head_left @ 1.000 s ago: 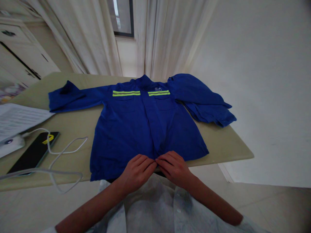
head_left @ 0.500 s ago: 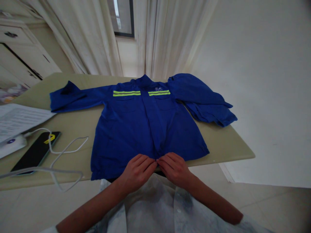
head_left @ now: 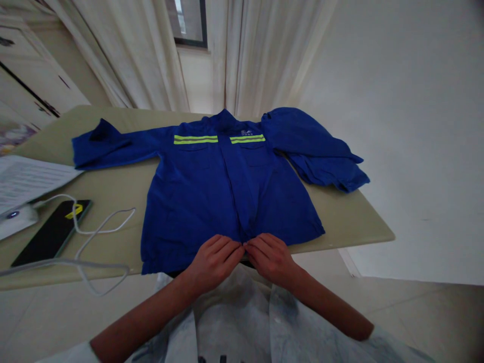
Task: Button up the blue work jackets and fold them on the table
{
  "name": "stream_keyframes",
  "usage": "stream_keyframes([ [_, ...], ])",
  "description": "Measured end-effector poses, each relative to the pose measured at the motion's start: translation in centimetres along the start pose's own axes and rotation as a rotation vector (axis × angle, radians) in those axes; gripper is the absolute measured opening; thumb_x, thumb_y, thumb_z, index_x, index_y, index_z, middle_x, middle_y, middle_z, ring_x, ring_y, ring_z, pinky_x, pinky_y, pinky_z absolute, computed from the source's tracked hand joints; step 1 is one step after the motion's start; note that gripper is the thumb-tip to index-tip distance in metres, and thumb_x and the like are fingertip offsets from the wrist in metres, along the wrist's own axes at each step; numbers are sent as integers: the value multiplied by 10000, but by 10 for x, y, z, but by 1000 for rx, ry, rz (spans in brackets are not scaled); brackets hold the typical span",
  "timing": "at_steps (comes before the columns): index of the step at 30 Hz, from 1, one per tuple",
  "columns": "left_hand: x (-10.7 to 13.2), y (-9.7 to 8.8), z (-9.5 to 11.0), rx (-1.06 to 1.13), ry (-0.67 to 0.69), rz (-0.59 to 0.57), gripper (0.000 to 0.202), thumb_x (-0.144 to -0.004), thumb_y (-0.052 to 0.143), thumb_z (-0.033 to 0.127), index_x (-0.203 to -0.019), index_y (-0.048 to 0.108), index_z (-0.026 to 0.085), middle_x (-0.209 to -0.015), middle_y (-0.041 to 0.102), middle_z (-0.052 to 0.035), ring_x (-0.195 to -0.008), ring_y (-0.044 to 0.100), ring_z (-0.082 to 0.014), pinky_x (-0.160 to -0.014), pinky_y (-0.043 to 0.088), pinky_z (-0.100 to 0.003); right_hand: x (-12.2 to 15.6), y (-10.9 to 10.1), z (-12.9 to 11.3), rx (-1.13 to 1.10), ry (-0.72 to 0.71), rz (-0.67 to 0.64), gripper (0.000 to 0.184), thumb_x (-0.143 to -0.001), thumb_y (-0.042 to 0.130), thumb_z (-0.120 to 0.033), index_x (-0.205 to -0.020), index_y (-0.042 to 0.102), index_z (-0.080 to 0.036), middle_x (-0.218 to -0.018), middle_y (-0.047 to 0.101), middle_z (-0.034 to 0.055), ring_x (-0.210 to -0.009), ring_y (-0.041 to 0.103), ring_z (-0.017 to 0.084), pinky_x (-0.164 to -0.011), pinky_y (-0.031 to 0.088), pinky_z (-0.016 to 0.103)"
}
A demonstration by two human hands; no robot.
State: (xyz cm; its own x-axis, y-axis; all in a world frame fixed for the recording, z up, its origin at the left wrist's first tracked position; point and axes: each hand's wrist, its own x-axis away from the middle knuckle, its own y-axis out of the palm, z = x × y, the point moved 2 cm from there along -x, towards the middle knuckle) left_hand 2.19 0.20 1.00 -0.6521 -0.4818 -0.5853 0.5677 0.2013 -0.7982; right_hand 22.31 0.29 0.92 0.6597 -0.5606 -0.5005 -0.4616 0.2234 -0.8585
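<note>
Lying at left on the table (head_left: 348,222) are a printed sheet (head_left: 38,176), a phone (head_left: 45,237) and a white cable (head_left: 91,263). The blue jacket (head_left: 196,191) spreads front up across the middle, collar far, hem near. My left hand (head_left: 217,259), fingers drawn together, pinches the hem beside the front opening; my right hand (head_left: 272,257), just as narrow, pinches the other side, hiding any fastening there. At right, one sleeve (head_left: 310,136) lies bunched. I judge this step as lining up the front edges; the next move calls for keeping them level.
</note>
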Motion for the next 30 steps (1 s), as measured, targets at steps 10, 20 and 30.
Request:
stream_keyframes([
  [10,6,-1,1,-26,17,38,127,-1005,611,109,-1111,679,123,-1006,752,-75,-896,665,-196,-796,533,-359,-6,-15,12,-403,227,-126,406,-1010,690,-346,-1382,626,-199,-1263,702,125,-1118,672,242,-975,578,407],
  [20,10,-5,2,-129,168,125,152,-972,652,94,-1105,719,128,-990,775,-70,-865,686,-188,-791,570,-365,-31,-31,41,-519,218,-338,289,-1027,664,-320,-1292,731,-226,-1279,656,115,-1203,608,244,-1064,511,444],
  [30,11,-4,5,-176,192,144,154,-959,646,73,-1079,728,125,-956,760,-54,-828,670,-169,-808,548,-359,-53,-21,42,-502,119,-504,150,-951,748,-282,-1055,749,-173,-1250,647,117,-1159,599,247,-1061,484,438],
])
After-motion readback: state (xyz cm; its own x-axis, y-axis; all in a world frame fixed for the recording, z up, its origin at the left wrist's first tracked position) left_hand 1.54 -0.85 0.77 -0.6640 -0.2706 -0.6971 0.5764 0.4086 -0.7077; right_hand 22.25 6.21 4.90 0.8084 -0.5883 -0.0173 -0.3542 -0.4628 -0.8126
